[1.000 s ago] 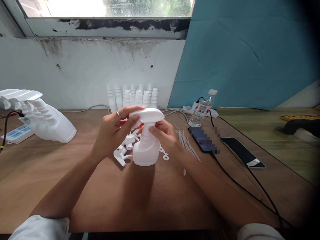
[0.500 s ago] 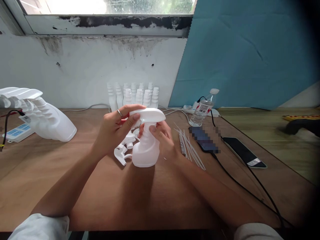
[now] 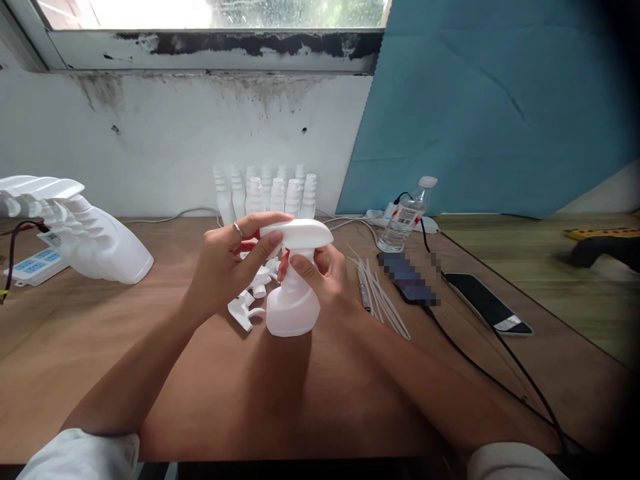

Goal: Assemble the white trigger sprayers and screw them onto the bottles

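A white spray bottle [image 3: 291,312] is held upright between my two hands, with a white trigger spray head [image 3: 306,233] on its neck. My left hand [image 3: 237,260], with a ring on one finger, is closed on the nozzle end of the spray head, thumb in front and a finger along the top. My right hand [image 3: 327,273] wraps round the bottle's neck, thumb across its front and the other fingers partly hidden behind. Just left of the bottle, loose white trigger spray heads [image 3: 242,311] lie on the table, partly covered by my left hand.
Several white bottles [image 3: 277,193] stand by the wall. Assembled spray bottles [image 3: 115,240] cluster at the left beside a power strip [image 3: 40,263]. On the right are thin white tubes [image 3: 380,297], a water bottle [image 3: 403,223], two phones [image 3: 487,303] and black cables on the wooden table [image 3: 210,400].
My right thumb has shifted slightly left and down across the bottle's neck. The bottle and spray head have moved very slightly right and down, still held by both hands.
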`<state>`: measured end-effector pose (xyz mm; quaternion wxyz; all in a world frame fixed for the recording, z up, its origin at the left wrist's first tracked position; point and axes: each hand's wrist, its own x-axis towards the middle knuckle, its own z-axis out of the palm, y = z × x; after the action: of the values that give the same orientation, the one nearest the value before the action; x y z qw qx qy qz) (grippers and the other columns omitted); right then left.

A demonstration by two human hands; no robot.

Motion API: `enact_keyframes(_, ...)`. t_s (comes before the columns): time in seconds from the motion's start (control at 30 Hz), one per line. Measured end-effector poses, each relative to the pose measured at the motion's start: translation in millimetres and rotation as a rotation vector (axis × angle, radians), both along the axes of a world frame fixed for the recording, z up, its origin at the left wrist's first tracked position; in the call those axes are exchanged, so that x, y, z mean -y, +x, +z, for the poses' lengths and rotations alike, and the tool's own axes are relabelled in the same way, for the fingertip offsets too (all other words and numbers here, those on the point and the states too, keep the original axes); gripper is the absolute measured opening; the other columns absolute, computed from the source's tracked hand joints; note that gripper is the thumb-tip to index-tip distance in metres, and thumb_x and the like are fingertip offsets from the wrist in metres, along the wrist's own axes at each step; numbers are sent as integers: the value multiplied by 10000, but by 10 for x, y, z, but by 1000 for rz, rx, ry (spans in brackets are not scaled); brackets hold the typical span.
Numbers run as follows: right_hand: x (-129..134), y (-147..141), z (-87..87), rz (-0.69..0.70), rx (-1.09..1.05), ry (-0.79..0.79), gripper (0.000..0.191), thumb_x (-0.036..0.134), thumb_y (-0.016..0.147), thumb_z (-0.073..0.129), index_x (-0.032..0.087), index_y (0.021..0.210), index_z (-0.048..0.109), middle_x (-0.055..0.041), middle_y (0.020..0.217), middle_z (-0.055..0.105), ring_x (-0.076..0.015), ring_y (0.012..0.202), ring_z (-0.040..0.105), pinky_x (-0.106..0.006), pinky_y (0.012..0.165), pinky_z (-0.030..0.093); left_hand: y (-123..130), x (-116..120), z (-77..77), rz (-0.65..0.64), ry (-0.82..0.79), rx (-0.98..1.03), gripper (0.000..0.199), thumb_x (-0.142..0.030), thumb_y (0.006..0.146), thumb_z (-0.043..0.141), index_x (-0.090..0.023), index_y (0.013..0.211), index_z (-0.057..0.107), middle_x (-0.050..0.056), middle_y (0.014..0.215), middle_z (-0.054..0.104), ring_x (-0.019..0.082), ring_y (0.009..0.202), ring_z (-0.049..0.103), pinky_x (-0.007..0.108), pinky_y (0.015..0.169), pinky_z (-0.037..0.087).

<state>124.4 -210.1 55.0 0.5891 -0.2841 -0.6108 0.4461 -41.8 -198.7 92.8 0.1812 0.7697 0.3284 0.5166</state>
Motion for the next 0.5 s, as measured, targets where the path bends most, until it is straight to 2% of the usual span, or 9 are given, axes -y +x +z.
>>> enact_keyframes(0.13, 11, -30, 52, -38, 37, -18, 350, 503, 797, 701, 169, 844, 607, -29, 703, 653, -151, 644, 610, -283, 596, 499, 7, -12, -30, 11, -7, -9, 346, -441, 909, 575, -209, 1143, 681, 21, 856, 699, 83, 672, 612, 183, 613, 516)
enact_keyframes(0.27, -56, 10, 50, -50, 64, -6, 387, 533, 761, 715, 162, 807, 613, -24, 674, 650, -150, 623, 610, -276, 579, 492, -38, -87, -42, -26, -41, -54, 510, -485, 904, 562, -209, 1333, 556, 46, 885, 693, 124, 739, 640, 209, 617, 517)
enact_keyframes(0.37, -113, 89, 53, -215, 214, -49, 409, 506, 653, 800, 160, 658, 582, -2, 590, 615, -130, 555, 570, -248, 516, 445, -121, -134, -11, -127, -208, -289, 601, -543, 924, 483, -212, 1424, 447, 71, 956, 713, 164, 766, 668, 233, 596, 512)
enact_keyframes(0.43, -138, 139, 66, -322, 295, -79, 405, 479, 623, 815, 158, 596, 570, 7, 547, 596, -123, 526, 554, -241, 499, 432, -167, -135, 4, -203, -317, -542, 554, -573, 938, 413, -246, 1376, 506, 52, 926, 730, 164, 678, 667, 241, 559, 491)
enact_keyframes(0.5, -147, 170, 89, -406, 327, -76, 364, 444, 647, 792, 157, 578, 579, 8, 527, 588, -126, 516, 559, -245, 502, 443, -173, -113, -9, -176, -281, -714, 517, -609, 889, 482, -283, 1273, 598, 15, 847, 734, 152, 569, 641, 238, 510, 458)
